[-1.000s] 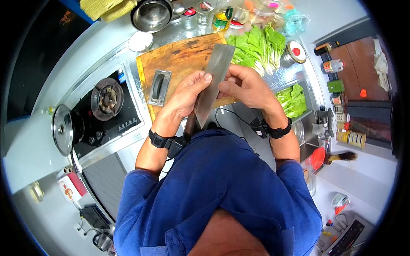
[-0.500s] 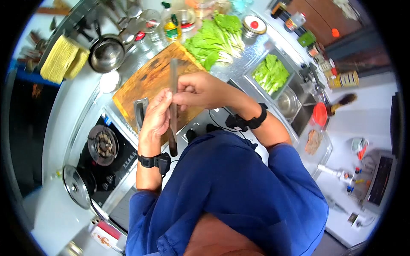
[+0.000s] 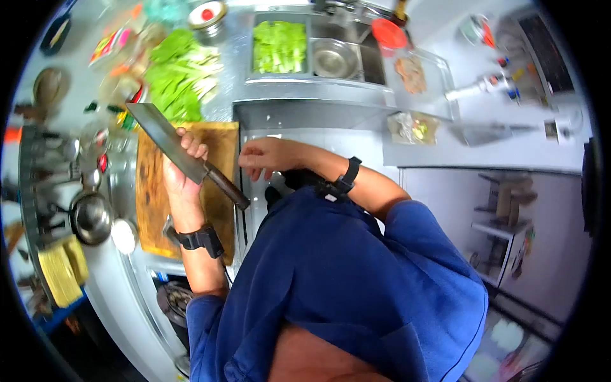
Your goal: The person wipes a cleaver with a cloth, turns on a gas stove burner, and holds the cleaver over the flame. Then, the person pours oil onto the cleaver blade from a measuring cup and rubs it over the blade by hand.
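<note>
My left hand (image 3: 182, 167) holds a cleaver (image 3: 167, 141) above the wooden cutting board (image 3: 219, 143). Its palm is turned up beneath the blade, and the fingers curl around the blade's edge side. The broad metal face shows, and the dark handle points toward my body. My right hand (image 3: 272, 157) hangs in the air to the right of the board, apart from the cleaver, its fingers loosely bent and holding nothing that I can see. Beyond the board lie leafy greens (image 3: 175, 73) on the metal counter.
Cut greens fill a grey basin (image 3: 280, 48) beside the sink (image 3: 374, 60), where a metal bowl (image 3: 334, 58) sits. A red bowl (image 3: 388, 33) and a tray with a piece of meat (image 3: 412, 74) stand further right. Pans (image 3: 92, 218) hang at left near a yellow cloth (image 3: 62, 270).
My view has turned right, toward the sink. The right hand has come away from the cleaver, which stays in my left hand and now shows its broad face.
</note>
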`<state>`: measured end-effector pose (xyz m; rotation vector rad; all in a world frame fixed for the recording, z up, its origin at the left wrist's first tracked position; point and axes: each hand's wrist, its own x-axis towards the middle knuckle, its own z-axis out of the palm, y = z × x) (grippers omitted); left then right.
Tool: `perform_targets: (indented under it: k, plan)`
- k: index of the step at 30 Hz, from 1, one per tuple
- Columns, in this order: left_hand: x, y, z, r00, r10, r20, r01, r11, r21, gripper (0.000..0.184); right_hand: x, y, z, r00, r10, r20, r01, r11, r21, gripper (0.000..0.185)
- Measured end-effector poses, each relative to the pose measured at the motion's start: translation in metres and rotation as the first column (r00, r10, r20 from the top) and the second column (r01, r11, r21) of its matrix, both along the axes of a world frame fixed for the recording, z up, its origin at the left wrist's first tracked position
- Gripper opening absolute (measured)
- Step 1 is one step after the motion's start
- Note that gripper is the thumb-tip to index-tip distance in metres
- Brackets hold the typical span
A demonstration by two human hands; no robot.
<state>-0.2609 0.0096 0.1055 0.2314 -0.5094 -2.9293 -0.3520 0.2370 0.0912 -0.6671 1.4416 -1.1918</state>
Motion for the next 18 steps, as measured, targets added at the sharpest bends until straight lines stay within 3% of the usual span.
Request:
perform_targets:
  k: [2, 3, 4, 6, 8, 10, 13, 14, 18]
  plan:
    - [-0.029, 0.032, -0.002, 0.994, -0.105, 0.004, 0.106, 0.993, -0.045, 0.021, 0.011, 0.023, 0.001, 0.994, -0.077, 0.078, 0.078, 0.997, -0.009, 0.045]
    - [-0.044, 0.051, -0.009, 0.986, -0.165, -0.009, 0.165, 0.986, -0.005, 0.022, 0.016, 0.033, 0.003, 0.96, -0.136, 0.246, 0.155, 0.986, -0.06, 0.047]
    - [-0.058, 0.07, -0.018, 0.975, -0.22, -0.029, 0.221, 0.975, 0.032, 0.023, 0.02, 0.043, 0.006, 0.898, -0.174, 0.404, 0.235, 0.966, -0.105, 0.049]
    - [-0.079, 0.112, -0.022, 0.942, -0.335, -0.031, 0.336, 0.942, 0.001, 0.035, 0.019, 0.068, 0.01, 0.845, -0.259, 0.467, 0.35, 0.929, -0.118, 0.048]
    - [-0.096, 0.151, -0.013, 0.893, -0.447, -0.044, 0.447, 0.894, -0.006, 0.035, 0.011, 0.1, -0.007, 0.701, -0.296, 0.648, 0.475, 0.872, -0.115, 0.053]
    - [-0.117, 0.176, -0.017, 0.85, -0.527, -0.005, 0.514, 0.832, -0.209, 0.036, 0.008, 0.135, 0.0, 0.655, -0.371, 0.658, 0.572, 0.813, -0.111, 0.055]
    - [-0.136, 0.214, -0.016, 0.82, -0.538, 0.196, 0.553, 0.657, -0.512, 0.045, 0.005, 0.188, 0.002, 0.595, -0.403, 0.696, 0.682, 0.711, -0.171, 0.048]
    - [-0.14, 0.223, -0.017, 0.796, -0.554, 0.246, 0.593, 0.629, -0.503, 0.04, 0.002, 0.208, -0.002, 0.57, -0.395, 0.72, 0.727, 0.651, -0.218, 0.045]
    - [-0.167, 0.253, -0.045, 0.757, -0.437, 0.485, 0.653, 0.524, -0.547, 0.043, -0.021, 0.288, -0.012, 0.421, -0.626, 0.656, 0.887, 0.436, -0.153, 0.028]
